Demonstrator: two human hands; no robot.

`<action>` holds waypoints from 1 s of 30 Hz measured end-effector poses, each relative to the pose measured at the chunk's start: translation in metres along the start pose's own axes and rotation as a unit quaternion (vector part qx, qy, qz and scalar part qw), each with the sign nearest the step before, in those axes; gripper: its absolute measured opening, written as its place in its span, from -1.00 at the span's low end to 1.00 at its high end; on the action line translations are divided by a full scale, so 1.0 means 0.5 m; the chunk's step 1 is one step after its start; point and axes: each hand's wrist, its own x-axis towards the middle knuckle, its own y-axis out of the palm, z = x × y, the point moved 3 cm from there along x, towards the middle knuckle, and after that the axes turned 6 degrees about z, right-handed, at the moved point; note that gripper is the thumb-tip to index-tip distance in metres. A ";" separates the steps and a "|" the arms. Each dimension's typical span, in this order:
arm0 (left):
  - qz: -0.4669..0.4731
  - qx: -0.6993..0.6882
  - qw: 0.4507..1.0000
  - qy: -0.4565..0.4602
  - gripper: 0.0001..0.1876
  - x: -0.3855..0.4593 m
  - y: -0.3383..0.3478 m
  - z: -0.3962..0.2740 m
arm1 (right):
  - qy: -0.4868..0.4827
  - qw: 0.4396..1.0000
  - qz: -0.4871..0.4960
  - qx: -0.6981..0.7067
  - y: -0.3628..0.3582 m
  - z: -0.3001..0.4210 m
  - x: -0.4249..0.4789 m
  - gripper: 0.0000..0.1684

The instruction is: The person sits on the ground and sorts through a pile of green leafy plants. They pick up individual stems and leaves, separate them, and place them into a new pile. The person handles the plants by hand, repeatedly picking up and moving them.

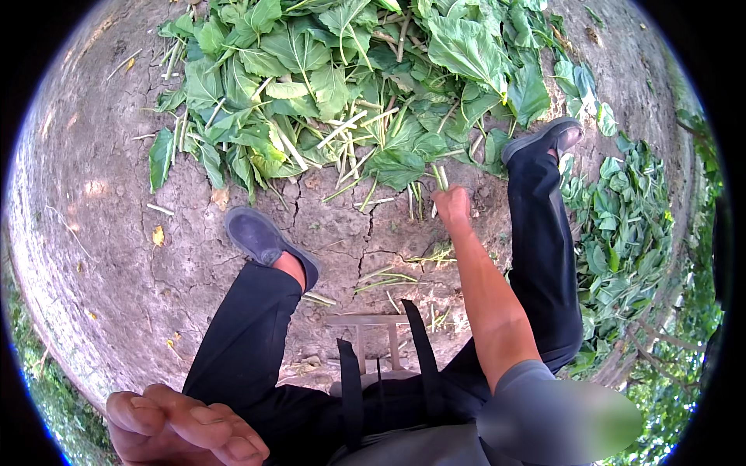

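Note:
My right hand (451, 205) is low over the cracked soil between my feet, closed around a few short pale-green stalks (441, 176) that poke out above the fist. Just beyond it lies a wide heap of large green leaves (294, 49) with cut stalks (342, 128) scattered through it. My left hand (186, 425) is raised close to the camera at the lower left, fingers bent and side by side; its palm is hidden, so whether it holds anything cannot be told.
Another pile of green leaves (618, 233) lies to the right of my right leg. Loose stalks (387, 282) rest on the soil between my shoes. A low stool frame (367, 320) shows beneath me, with black straps (421, 338) hanging over it. Foliage borders the ground at both sides.

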 end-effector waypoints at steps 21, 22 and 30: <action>-0.017 0.014 1.000 -0.015 -0.38 -0.004 0.006 -0.005 | -0.003 1.000 0.022 0.014 -0.043 0.171 -0.079 -0.71; -0.018 0.014 1.000 -0.016 -0.38 -0.003 0.007 -0.005 | -0.021 1.000 -0.007 -0.009 -0.042 0.168 -0.079 -0.72; -0.014 0.004 1.000 -0.012 -0.39 -0.002 0.008 -0.003 | -0.008 0.979 0.078 0.187 0.000 0.107 -0.054 -0.64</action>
